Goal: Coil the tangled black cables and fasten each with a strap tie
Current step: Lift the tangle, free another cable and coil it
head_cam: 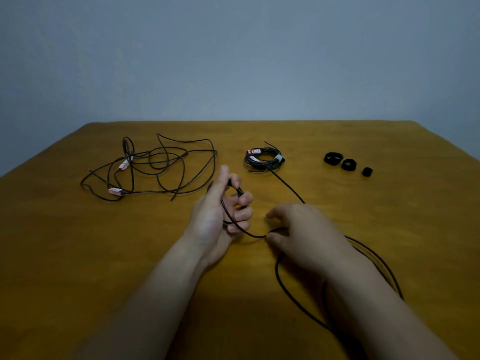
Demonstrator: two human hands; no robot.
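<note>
feed cable (249,233) leftward from pinching right hand (304,232) into loop (240,190) gripped in curled left hand (218,219), just left of it.

A brown wooden table (78,242) carries everything. At its far left, tangled black cables (166,162) sprawl in loose loops, with white-and-red tags (124,164) on them. Near the far middle lies a coiled bundle (259,165), bound with a pale tie (278,158). Well to its right, three rolled black strap ties (348,164) sit in a row. A loose cable (279,278) curves over the near right surface.
</note>
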